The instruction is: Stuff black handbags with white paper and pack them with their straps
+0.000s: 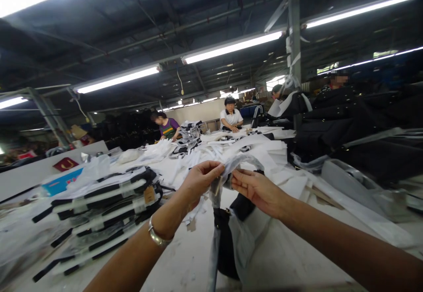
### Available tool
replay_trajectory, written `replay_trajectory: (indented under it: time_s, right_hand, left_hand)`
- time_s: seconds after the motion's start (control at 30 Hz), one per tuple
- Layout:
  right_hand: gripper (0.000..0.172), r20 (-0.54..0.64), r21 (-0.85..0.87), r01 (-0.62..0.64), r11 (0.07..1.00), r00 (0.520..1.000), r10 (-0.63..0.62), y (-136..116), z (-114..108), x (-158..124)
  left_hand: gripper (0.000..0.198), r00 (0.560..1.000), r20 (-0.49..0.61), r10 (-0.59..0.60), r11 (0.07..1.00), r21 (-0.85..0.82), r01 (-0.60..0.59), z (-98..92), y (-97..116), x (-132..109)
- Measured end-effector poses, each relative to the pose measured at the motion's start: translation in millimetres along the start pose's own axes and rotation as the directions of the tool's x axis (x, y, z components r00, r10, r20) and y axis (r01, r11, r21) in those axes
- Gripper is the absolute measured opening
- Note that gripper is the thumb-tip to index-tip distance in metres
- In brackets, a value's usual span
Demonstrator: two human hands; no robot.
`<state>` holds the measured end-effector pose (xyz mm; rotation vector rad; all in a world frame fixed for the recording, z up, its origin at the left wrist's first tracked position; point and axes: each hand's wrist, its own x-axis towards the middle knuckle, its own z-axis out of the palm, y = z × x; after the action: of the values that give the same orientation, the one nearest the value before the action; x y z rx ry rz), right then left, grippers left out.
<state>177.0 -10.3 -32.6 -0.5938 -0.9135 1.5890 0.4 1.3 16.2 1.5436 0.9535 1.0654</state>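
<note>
My left hand [202, 181] pinches a strap handle [246, 159] wrapped in clear plastic, with thumb and forefinger on its left side. Close by on the right, my right hand [256, 188] has its fingers pressed together on the same plastic-wrapped handle. Below both hands a black bag [224, 243] stands on the white table [185, 265], partly covered in white wrapping. A metal fitting shows where the handle meets the bag. Whatever lies right between my fingertips is too small to make out.
To the left lies a stack of black straps [109, 212] wrapped in white. Loose white sheets [274, 151] cover the table's far part. Black bags [357, 133] are heaped at the right, near a post [295, 40]. Two co-workers [231, 117] sit across the table.
</note>
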Motion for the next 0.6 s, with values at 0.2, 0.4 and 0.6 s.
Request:
replay_trajectory:
  time_s: [0.2,0.4,0.6]
  right_hand:
    - [0.013,-0.057,0.11,0.118,0.987,0.992,-0.113,13,10,-12]
    - [0.021,-0.119,0.126,0.192,0.973,0.977,-0.177,14,15,-15]
    - [0.017,-0.099,0.16,0.11,0.981,0.991,-0.095,-4,13,-12]
  left_hand:
    - [0.045,1.0,-0.001,-0.011,0.999,0.048,0.011,3.2,6,-2]
    - [0.044,0.997,0.077,-0.026,0.992,0.124,0.017,0.8,11,4]
    - [0.036,0.967,0.22,-0.125,0.98,0.178,0.086,-6.3,22,17]
